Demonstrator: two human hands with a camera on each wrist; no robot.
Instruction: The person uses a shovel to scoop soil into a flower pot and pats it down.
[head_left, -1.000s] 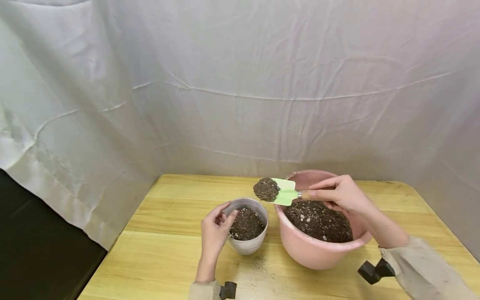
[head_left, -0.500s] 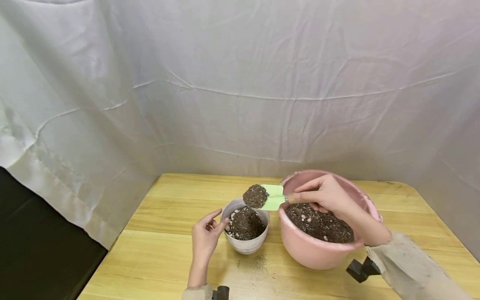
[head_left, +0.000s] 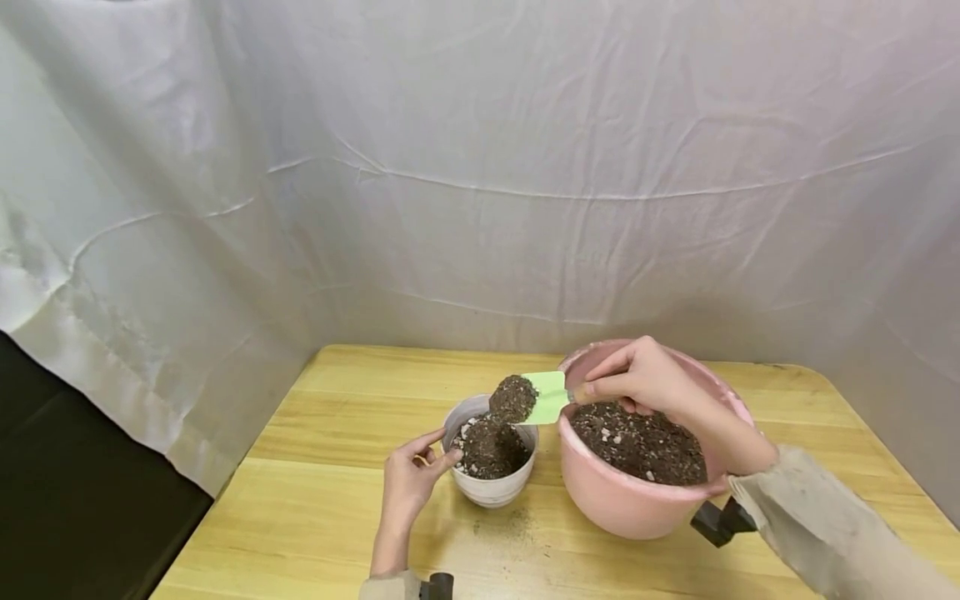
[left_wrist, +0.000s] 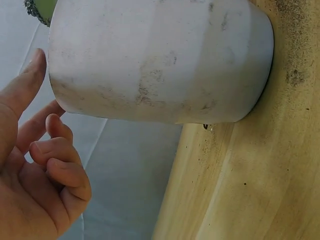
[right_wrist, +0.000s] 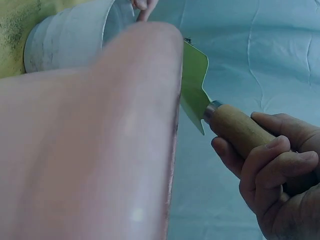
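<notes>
The small green trowel with a wooden handle (head_left: 551,396) hangs tipped over the white ceramic pot (head_left: 491,487), so its heap of dark soil (head_left: 513,398) slides in. The right hand (head_left: 645,379) clenches the handle. The left hand (head_left: 408,479), fingers loosely curled and grasping nothing, touches the pot's rim, seemingly to steady it. Right of the pot stands the soil-filled pink plastic basin (head_left: 630,500).
</notes>
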